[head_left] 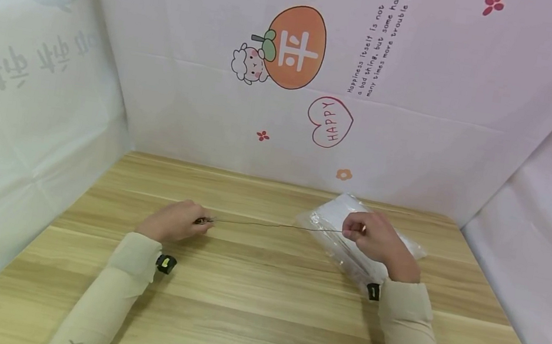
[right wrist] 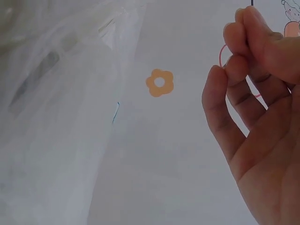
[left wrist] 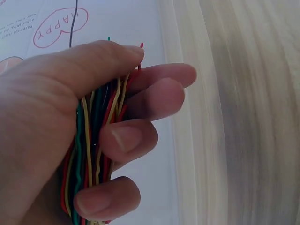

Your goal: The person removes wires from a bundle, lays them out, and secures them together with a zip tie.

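My left hand (head_left: 177, 221) grips a bundle of thin wires (left wrist: 96, 136) in red, green, cream and dark colours. In the left wrist view its fingers curl round the bundle, and short red and green ends poke out past the thumb. One dark wire (head_left: 268, 225) runs nearly straight from this bundle across to my right hand (head_left: 375, 240). Thumb and index finger of the right hand pinch the far end of that wire, whose tip shows in the right wrist view (right wrist: 252, 3). The other right fingers are bent loosely.
A clear plastic bag (head_left: 339, 211) with white contents lies on the wooden table (head_left: 244, 310) beneath the right hand. White printed cloth (head_left: 199, 113) hangs behind the table and at both sides. Small black devices are strapped at both wrists.
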{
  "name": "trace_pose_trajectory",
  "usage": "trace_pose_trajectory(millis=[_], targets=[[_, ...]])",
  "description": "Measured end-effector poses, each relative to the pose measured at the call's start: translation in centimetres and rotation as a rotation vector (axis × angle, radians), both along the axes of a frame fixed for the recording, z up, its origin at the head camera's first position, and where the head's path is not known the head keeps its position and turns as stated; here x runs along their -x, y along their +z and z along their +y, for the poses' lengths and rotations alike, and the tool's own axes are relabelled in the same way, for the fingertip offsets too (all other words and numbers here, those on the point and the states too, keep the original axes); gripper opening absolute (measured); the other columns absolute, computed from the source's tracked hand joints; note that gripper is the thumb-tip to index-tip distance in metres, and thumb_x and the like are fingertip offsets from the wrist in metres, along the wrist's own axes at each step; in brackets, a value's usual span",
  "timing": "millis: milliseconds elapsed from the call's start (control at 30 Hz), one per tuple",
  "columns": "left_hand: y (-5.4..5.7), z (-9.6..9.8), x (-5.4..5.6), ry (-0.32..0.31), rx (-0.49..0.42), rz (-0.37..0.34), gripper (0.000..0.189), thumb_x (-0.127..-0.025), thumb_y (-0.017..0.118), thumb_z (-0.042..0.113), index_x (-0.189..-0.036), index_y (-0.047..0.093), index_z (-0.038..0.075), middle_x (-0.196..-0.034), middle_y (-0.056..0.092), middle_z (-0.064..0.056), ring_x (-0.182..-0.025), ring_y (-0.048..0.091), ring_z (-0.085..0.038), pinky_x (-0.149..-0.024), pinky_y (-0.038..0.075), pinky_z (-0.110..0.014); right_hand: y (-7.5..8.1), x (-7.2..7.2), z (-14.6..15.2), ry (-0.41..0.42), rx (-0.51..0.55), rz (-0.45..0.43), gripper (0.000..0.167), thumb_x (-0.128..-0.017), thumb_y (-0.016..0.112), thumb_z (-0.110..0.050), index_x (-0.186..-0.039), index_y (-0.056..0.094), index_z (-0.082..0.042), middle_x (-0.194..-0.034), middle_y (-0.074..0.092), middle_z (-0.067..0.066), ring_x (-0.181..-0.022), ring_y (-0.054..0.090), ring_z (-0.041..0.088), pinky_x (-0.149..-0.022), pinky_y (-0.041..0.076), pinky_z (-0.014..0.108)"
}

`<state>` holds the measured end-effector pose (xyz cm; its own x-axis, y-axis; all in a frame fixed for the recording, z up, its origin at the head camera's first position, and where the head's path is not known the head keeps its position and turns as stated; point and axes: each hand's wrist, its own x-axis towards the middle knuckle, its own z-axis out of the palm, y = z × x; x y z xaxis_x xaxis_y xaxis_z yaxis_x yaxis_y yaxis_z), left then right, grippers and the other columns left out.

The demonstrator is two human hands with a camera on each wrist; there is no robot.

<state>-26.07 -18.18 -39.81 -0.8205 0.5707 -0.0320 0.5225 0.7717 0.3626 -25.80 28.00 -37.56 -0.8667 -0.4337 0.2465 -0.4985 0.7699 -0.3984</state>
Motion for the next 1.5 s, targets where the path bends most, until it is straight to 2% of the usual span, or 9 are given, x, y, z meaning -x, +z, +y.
trace_pose_trajectory(millis=[367,600,700,833,967,1200,1333,1500], targets=[[-0.6,-0.3,0.3,0.077,0.036,-0.055,0.049,-0.114,0.049,0.032,-0.067,0.043,0.020,-0.059,0.035,0.006,-0.054,0.032,-0.009,-0.061,0.040,-0.028,-0.3,0.2,-0.1,0.010,-0.004,-0.020,0.020,-0.094,0.074,-0.001,-0.083,0.070,-0.018,-0.072,0.063,-0.006,-0.070,0.054,0.009,-0.067,0.045,0.029],[-0.8,-0.4,0.3,0.067,0.092,0.005,0.042,-0.112,0.052,0.032,-0.074,0.049,0.017,-0.067,0.042,0.004,-0.063,0.043,-0.012,-0.068,0.043,-0.033,-1.0,0.4,-0.4,0.063,-0.011,0.020,0.018,-0.092,0.077,-0.001,-0.082,0.070,-0.014,-0.073,0.064,-0.006,-0.071,0.055,0.007,-0.069,0.048,0.029],[-0.8,-0.4,0.2,0.070,0.102,0.008,0.040,-0.112,0.053,0.033,-0.076,0.051,0.015,-0.070,0.046,0.002,-0.067,0.046,-0.013,-0.070,0.044,-0.035,-1.2,0.4,-0.5,0.083,-0.014,0.018,0.018,-0.092,0.077,0.000,-0.081,0.069,-0.011,-0.072,0.062,-0.007,-0.070,0.052,0.007,-0.069,0.046,0.028],[-0.6,-0.6,0.1,0.073,0.110,0.004,0.036,-0.111,0.053,0.037,-0.086,0.061,0.013,-0.080,0.060,0.000,-0.077,0.057,-0.016,-0.079,0.052,-0.042,-1.2,0.5,-0.6,0.107,-0.024,0.028,0.019,-0.093,0.075,0.004,-0.080,0.067,-0.008,-0.072,0.060,-0.005,-0.071,0.050,0.009,-0.070,0.045,0.029],[-0.4,-0.6,0.1,0.046,0.103,0.023,0.033,-0.111,0.054,0.037,-0.097,0.071,0.012,-0.093,0.071,-0.002,-0.088,0.068,-0.018,-0.090,0.056,-0.049,-1.2,0.4,-0.5,0.106,-0.031,0.037,0.020,-0.093,0.074,0.004,-0.080,0.067,-0.008,-0.072,0.061,-0.005,-0.072,0.051,0.009,-0.070,0.045,0.029],[-0.5,-0.7,0.3,0.011,0.120,0.071,0.033,-0.110,0.055,0.035,-0.090,0.070,0.014,-0.083,0.067,0.002,-0.074,0.060,-0.012,-0.079,0.055,-0.043,-1.4,0.3,-0.3,0.090,-0.026,0.039,0.019,-0.093,0.075,0.002,-0.080,0.068,-0.010,-0.073,0.062,-0.006,-0.072,0.052,0.008,-0.069,0.046,0.028],[-0.7,-0.7,0.4,0.007,0.126,0.082,0.035,-0.110,0.056,0.034,-0.084,0.066,0.015,-0.080,0.064,0.002,-0.073,0.057,-0.011,-0.077,0.054,-0.041,-1.7,0.5,-0.2,0.080,-0.032,0.028,0.019,-0.093,0.075,0.004,-0.080,0.069,-0.009,-0.074,0.063,-0.005,-0.073,0.052,0.009,-0.070,0.046,0.029],[-0.8,-0.8,0.4,0.016,0.133,0.029,0.037,-0.109,0.058,0.037,-0.079,0.059,0.016,-0.077,0.056,0.003,-0.072,0.050,-0.012,-0.073,0.047,-0.036,-1.8,0.6,-0.1,0.065,-0.044,0.012,0.018,-0.093,0.075,0.003,-0.081,0.070,-0.009,-0.075,0.063,-0.006,-0.074,0.052,0.010,-0.071,0.047,0.029]])
